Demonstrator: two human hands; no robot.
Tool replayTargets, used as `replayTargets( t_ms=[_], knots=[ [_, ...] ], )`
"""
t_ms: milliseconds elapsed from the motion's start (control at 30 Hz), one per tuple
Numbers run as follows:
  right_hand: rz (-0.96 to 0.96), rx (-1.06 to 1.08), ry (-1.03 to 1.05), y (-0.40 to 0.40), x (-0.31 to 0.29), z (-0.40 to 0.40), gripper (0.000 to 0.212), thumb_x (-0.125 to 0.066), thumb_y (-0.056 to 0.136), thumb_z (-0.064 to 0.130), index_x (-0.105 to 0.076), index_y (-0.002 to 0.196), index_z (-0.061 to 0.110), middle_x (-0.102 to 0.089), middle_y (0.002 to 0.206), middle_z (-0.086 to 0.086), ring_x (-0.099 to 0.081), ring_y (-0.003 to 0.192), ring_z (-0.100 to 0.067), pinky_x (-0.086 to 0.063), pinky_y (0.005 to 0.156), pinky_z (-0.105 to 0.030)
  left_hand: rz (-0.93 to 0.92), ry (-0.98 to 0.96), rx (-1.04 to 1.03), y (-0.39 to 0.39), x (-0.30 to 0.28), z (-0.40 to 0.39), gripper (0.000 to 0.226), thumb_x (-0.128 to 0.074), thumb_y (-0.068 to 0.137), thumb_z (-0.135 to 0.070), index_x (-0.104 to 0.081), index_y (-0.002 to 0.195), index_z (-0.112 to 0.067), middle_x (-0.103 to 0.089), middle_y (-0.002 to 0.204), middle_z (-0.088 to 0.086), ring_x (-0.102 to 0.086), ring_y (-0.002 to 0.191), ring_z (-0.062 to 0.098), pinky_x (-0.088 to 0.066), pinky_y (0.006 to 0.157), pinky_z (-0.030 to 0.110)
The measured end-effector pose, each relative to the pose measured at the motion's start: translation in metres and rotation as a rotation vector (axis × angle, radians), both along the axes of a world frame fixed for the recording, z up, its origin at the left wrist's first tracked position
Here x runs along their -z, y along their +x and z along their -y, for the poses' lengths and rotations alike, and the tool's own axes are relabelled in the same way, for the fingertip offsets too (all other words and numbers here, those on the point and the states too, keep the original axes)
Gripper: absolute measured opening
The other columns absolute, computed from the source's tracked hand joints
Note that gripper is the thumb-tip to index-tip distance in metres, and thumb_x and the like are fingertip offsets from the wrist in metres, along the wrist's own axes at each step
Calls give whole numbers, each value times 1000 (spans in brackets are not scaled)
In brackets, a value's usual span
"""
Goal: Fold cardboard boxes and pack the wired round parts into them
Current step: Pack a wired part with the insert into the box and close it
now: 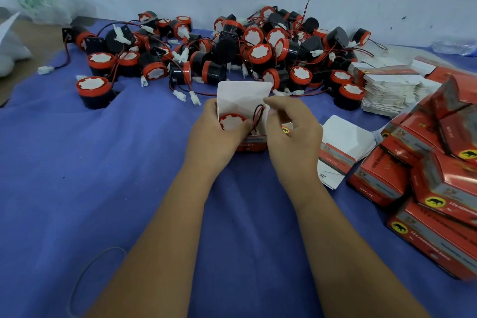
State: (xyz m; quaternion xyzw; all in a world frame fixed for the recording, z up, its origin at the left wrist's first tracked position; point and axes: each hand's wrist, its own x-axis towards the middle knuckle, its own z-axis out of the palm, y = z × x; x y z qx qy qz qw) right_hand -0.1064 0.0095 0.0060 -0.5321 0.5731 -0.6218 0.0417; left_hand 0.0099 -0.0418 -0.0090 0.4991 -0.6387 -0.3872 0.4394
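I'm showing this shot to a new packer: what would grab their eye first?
Probably the big tangled heap of red-and-black wired round parts along the far wall. Next, mid-frame, the left hand and right hand easing one round part into an open box. Packed red boxes pile up at right.
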Motion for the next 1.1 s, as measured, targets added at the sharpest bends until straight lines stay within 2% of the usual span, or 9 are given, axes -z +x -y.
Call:
replayTargets(
  t_ms=[133, 267, 433, 567, 700, 767, 900, 1000, 1100],
  knots=[
    [-82, -47, 33, -2, -3, 2, 31, -53, 90, -1, -70, 114, 9, -59, 96, 7, -53, 89, 2, -42, 82, -7, -11, -2, 7, 0, -1, -1, 45, -74, 82, -41, -46, 118, -38, -61, 110, -19, -59, 106, 8, -52, 85, 30],
    [50, -130, 125, -8, -9, 4, 44, -44, 90, -6, -65, 125, 13, -47, 88, 11, -48, 82, 2, -41, 78, -7, -18, 3, 26, 1, -2, -2, 49, -76, 81, -41, -47, 120, -35, -62, 115, -16, -59, 109, 10, -53, 93, 39],
    [247, -264, 193, -13, -13, 5, 44, -42, 92, -8, -67, 119, 16, -54, 108, 9, -52, 104, 3, -44, 92, -15, -32, 2, 31, 1, -2, -1, 51, -78, 80, -41, -49, 122, -34, -62, 114, -17, -59, 109, 8, -53, 94, 39],
    [222, -254, 190, -12, -11, 2, 33, -48, 94, -4, -72, 105, 15, -58, 109, 14, -51, 102, 13, -40, 88, -6, -38, 3, 36, 2, 0, 0, 51, -78, 81, -39, -49, 123, -34, -63, 115, -18, -59, 109, 8, -52, 92, 36],
    [295, -259, 210, -14, -13, 4, 31, -48, 100, 10, -64, 121, 27, -60, 118, 8, -54, 113, 0, -45, 100, -21, -39, -4, 43, 2, -1, 1, 53, -78, 80, -39, -49, 125, -35, -62, 113, -18, -59, 108, 7, -51, 87, 28],
    [230, -263, 244, -14, -12, 6, 35, -46, 101, 10, -59, 130, 24, -60, 118, 7, -54, 107, 4, -44, 98, -15, -47, -8, 65, 2, -1, 1, 49, -77, 81, -38, -48, 120, -39, -63, 110, -20, -60, 106, 7, -53, 88, 32],
    [153, -250, 272, -12, -7, 11, 36, -52, 98, 8, -60, 127, 27, -62, 109, 13, -53, 78, 10, -44, 71, -7, -40, -5, 78, 2, 0, 0, 45, -73, 80, -41, -47, 117, -47, -64, 106, -23, -62, 102, 4, -54, 89, 36],
    [0, -221, 264, -10, -3, 11, 25, -58, 95, 10, -71, 113, 23, -64, 101, 20, -52, 90, 10, -42, 77, -7, -107, 60, 103, 3, -2, 0, 41, -59, 79, -43, -52, 119, -48, -66, 104, -24, -63, 99, 2, -54, 89, 36],
    [-218, -168, 291, -6, 2, 10, 26, -59, 94, 10, -74, 106, 26, -65, 104, 18, -46, 102, -2, -38, 88, -11, -245, 146, 120, 3, -4, 1, 40, -52, 84, -42, -56, 124, -43, -68, 109, -21, -65, 105, 7, -53, 94, 39]
  ],
)
